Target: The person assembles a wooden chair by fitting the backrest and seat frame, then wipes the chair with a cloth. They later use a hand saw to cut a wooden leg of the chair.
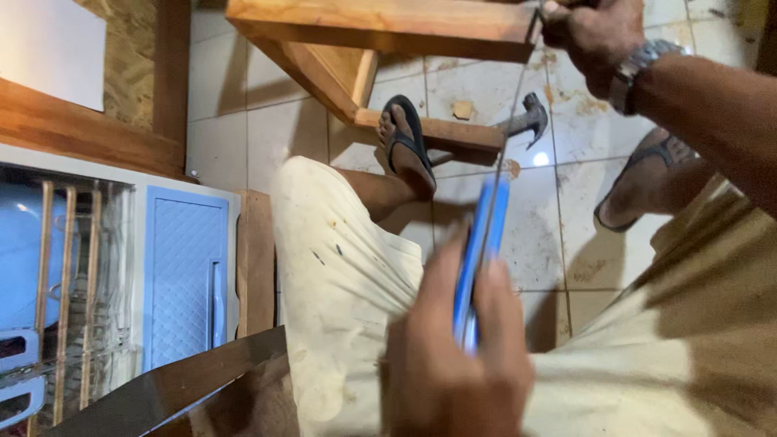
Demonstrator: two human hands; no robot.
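My left hand [453, 364] is low in the middle, over my lap, closed around the lower end of a long blue tool [483, 243]. A thin metal strip [511, 105] runs from the tool up to the corner of a wooden frame [380, 24]. My right hand [595, 36], with a metal watch on the wrist, is at the top right and pinches the far end of that strip against the frame's corner. Whether the tool is a tape or a blade I cannot tell.
My left foot in a dark sandal [405, 146] rests on the frame's lower bar [453, 133]; the other sandal [639, 186] is on the dusty tiled floor [526, 243]. A hammer [526, 120] lies by the bar. A light blue cabinet [186, 275] and wooden boards stand at the left.
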